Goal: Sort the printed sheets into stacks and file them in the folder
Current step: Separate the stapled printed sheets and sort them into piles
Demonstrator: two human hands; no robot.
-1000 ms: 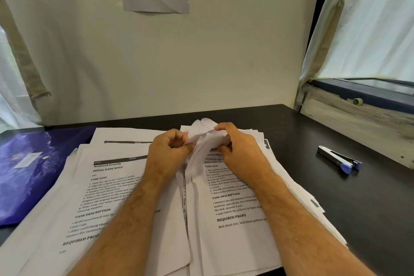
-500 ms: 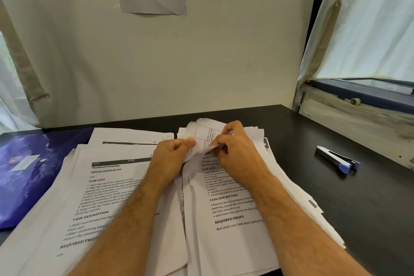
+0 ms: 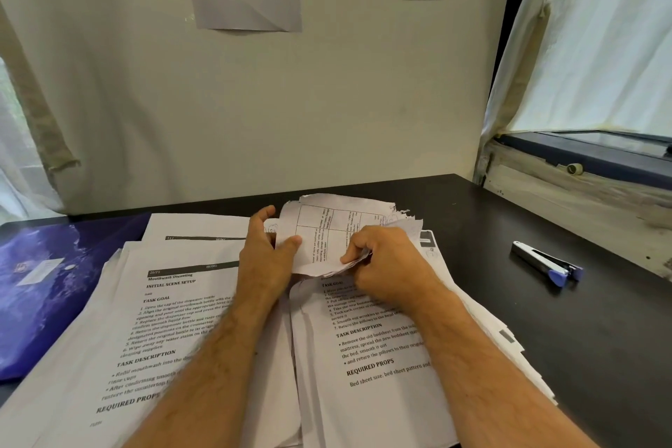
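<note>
Both hands work at the far end of the right stack (image 3: pixel 381 367) of printed sheets. Left hand (image 3: pixel 267 258) pinches the near left edge of a crumpled sheet (image 3: pixel 338 229) bearing a printed table, thumb on top and fingers behind. Right hand (image 3: pixel 381 258) curls round the sheet's lower right corner, lifting it off the stack. A second stack, the left stack (image 3: pixel 156 320), lies beside it on the dark bench (image 3: pixel 545 320), touching the blue folder (image 3: pixel 47 284) at far left. A stapler (image 3: pixel 545 264) lies well apart to the right
</note>
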